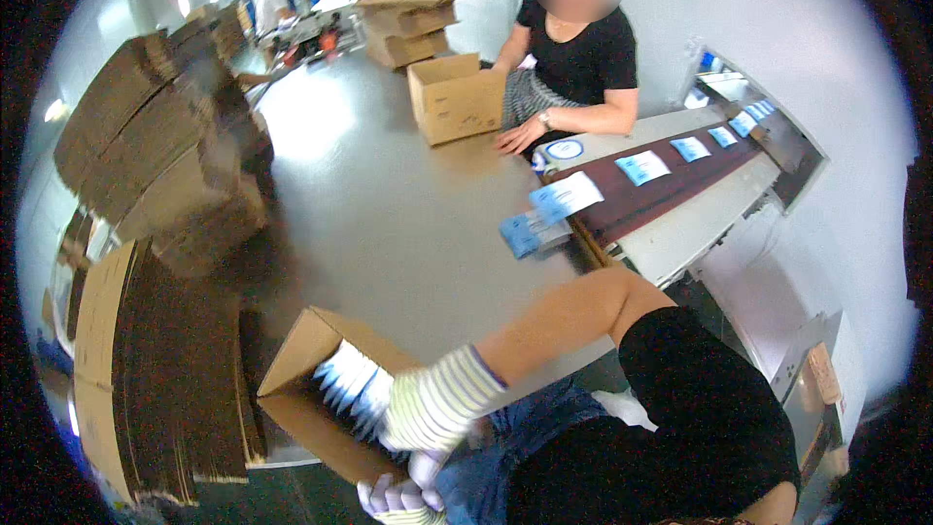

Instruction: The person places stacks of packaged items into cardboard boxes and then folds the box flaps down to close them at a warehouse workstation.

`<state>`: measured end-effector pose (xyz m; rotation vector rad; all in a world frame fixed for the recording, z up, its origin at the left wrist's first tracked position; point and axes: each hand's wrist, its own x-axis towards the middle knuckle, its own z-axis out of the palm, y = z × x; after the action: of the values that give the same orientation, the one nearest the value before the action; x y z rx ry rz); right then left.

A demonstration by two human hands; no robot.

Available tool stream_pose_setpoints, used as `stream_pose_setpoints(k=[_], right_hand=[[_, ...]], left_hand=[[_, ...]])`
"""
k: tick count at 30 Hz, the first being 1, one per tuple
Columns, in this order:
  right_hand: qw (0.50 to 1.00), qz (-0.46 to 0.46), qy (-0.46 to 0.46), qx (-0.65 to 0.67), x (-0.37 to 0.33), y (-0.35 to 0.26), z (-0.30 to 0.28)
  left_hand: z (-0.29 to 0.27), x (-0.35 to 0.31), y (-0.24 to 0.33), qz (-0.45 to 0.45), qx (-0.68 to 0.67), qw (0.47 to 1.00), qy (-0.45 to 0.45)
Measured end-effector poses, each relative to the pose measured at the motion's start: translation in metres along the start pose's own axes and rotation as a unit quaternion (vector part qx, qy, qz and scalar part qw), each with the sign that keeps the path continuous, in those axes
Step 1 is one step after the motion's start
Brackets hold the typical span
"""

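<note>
An open cardboard box (pixel 326 442) sits tilted at the near edge of the table, just in front of me. Inside it stands a row of blue-and-white packets (pixel 355 379). My right hand (pixel 428 428), in a glove with a striped cuff, reaches over the box's right side beside the packets; most of its fingers are hidden or blurred. At the box's near lower edge, my gloved left hand (pixel 400 501) has its fingers curled against the cardboard. Part of that hand falls outside the picture.
Flattened cartons (pixel 180 369) are stacked along the left. A conveyor belt (pixel 661 190) carries spaced packets at the right, with loose packets (pixel 535 233) at its end. Across the grey table (pixel 389 224), a co-worker (pixel 583 49) touches another open box (pixel 457 102).
</note>
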<state>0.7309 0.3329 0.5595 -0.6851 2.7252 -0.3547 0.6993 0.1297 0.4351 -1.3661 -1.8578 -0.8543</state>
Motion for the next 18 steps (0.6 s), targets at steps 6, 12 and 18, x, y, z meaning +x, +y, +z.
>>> stream_pose_setpoints(k=[6,12,18], right_hand=[[0.987,0.072,0.117,-0.082,-0.056,-0.012,0.113],[0.940,0.132,0.303,-0.083,-0.031,0.002,0.134],[0.842,0.261,0.419,-0.217,-0.056,0.148,0.000]], left_hand=[[0.037,0.033,-0.003,0.077,-0.077,0.992,-0.057],[0.039,0.060,0.005,0.026,-0.012,1.000,-0.006],[0.010,0.090,0.093,-0.124,-0.113,0.986,0.018]])
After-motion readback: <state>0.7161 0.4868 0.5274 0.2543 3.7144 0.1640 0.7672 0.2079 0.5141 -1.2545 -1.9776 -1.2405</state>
